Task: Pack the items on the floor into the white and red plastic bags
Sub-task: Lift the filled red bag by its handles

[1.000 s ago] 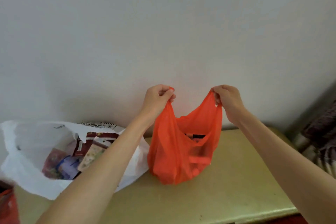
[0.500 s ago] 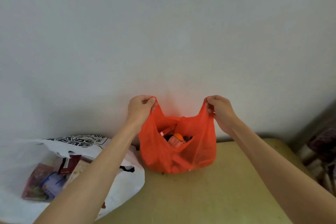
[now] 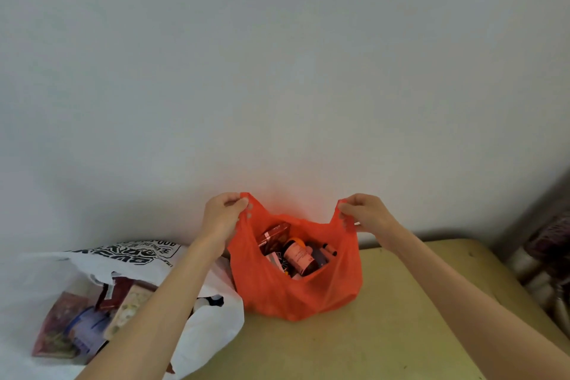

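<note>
Pinched one handle of the red bag (image 3: 296,293) in each hand: left hand (image 3: 223,217) at 9 o'clock of its mouth, right hand (image 3: 365,214) at 3. Bag sat on the yellowish tabletop (image 3: 385,333), mouth spread, a bottle (image 3: 298,256) and a box (image 3: 273,236) inside. White bag (image 3: 203,327), filled, lay touching it at 9 o'clock.

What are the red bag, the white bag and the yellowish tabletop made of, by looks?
Red plastic bag: thin, translucent film; fingertips show through its handles, and it crumples softly.
White plastic bag: thin, semi-sheer film; packets show through faintly.
Yellowish tabletop: hard, smooth, matte surface, possibly laminate or painted board; cannot tell which.
</note>
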